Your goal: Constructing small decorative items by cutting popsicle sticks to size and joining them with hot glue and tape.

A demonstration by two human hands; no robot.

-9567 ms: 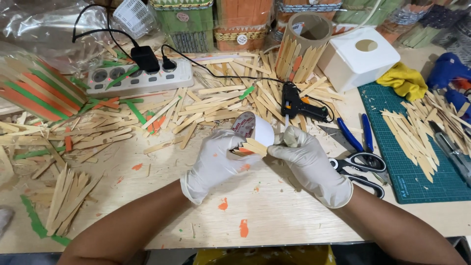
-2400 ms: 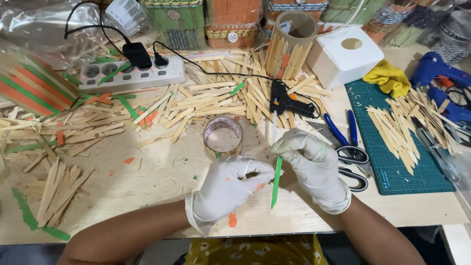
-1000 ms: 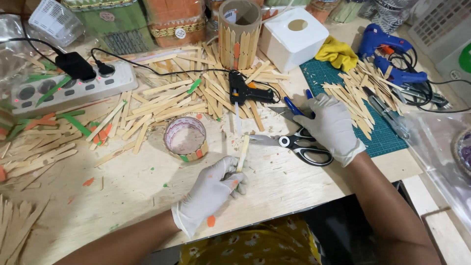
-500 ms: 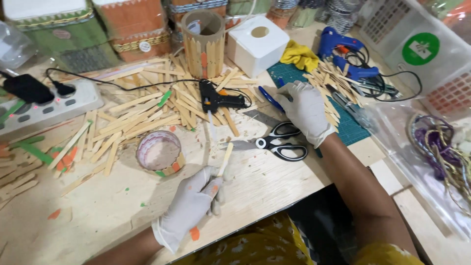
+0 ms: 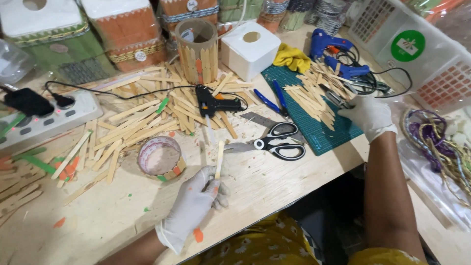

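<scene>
Low in the middle of the frame, the gloved left hand [image 5: 194, 206] rests on the wooden bench [image 5: 274, 181], its fingers closed around the lower end of 1 plain wooden stick [image 5: 219, 158] that points up the frame toward the black glue gun [image 5: 212, 103]. The stick's upper end lies just beside the black-handled scissors [image 5: 274, 144], which lie partly open on the bench with their blades toward the left of the frame. To the left of the hand stands a short round holder [image 5: 161, 158], open at the top, with small green and orange pieces along its lower wall. At the right of the frame, the gloved right hand [image 5: 365, 114] reaches to the right edge of the green cutting mat [image 5: 319, 135], palm down, over a pile of pointed sticks [image 5: 314, 93]; its fingers are curled, but I cannot tell whether they grip anything. Beyond that pile lies a blue glue gun [image 5: 333, 49] with its dark cable. A wide scatter of loose sticks [image 5: 132, 125] covers the bench in the middle left, and a white power strip [image 5: 44, 120] sits at the left edge.
</scene>
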